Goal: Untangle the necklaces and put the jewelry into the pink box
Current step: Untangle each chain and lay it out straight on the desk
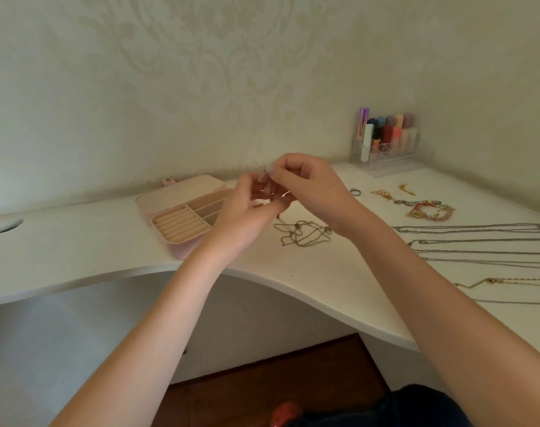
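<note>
A pink box (pixel 170 208) lies open on the white desk, its lid flat behind it and cream ring rolls and compartments inside. Just right of it my left hand (pixel 247 211) and my right hand (pixel 305 186) are raised together above the desk, fingertips pinching a thin chain between them. That chain hangs down to a tangled heap of necklaces (pixel 304 234) on the desk below my right wrist. The part of the chain between my fingers is mostly hidden.
Several straightened silver chains (pixel 478 241) and a gold one (pixel 493 282) lie at the right. Bracelets (pixel 429 211), earrings (pixel 407 188) and a ring (pixel 355 192) sit further back. A clear organizer with lipsticks (pixel 389 143) stands by the wall. A cable hole (pixel 3 226) is at far left.
</note>
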`<state>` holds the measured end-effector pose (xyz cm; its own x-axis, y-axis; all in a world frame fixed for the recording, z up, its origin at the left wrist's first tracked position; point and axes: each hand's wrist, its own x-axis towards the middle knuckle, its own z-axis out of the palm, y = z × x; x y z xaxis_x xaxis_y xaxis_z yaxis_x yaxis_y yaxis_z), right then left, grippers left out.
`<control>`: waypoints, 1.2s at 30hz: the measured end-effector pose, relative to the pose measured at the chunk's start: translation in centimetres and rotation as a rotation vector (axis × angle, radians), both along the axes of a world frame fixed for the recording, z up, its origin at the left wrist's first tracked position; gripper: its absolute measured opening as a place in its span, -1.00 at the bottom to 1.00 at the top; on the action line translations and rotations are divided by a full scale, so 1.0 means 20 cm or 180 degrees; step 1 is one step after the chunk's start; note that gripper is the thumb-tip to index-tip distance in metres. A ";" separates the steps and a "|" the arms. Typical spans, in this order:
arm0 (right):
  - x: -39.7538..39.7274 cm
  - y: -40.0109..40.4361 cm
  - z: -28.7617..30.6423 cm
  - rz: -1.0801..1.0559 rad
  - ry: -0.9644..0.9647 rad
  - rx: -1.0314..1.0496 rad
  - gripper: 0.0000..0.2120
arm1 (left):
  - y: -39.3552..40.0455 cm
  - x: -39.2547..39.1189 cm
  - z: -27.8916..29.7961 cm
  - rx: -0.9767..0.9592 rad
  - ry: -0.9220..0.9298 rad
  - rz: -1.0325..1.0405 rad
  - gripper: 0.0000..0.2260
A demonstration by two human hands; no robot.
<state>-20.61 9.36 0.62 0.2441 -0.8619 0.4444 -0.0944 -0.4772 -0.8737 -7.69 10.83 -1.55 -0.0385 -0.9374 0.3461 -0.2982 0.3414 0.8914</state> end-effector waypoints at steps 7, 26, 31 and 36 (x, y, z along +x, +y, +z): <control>-0.07 -0.02 0.12 -0.0029 -0.0597 0.0358 -0.82 | -0.02 0.00 0.04 0.0380 0.0926 -0.0654 -0.87; -0.22 -0.13 0.21 -0.0683 -0.1138 0.0538 -0.75 | -0.07 0.13 0.02 0.0454 0.0025 -0.0483 -0.82; -0.33 -0.16 0.18 -0.1195 -0.0965 0.0484 -0.75 | -0.09 0.19 0.02 0.0013 -0.0481 0.0355 -0.79; -0.40 -0.17 0.13 -0.1428 -0.0458 0.0327 -0.76 | -0.06 0.20 0.05 0.0220 -0.0202 0.0060 -0.77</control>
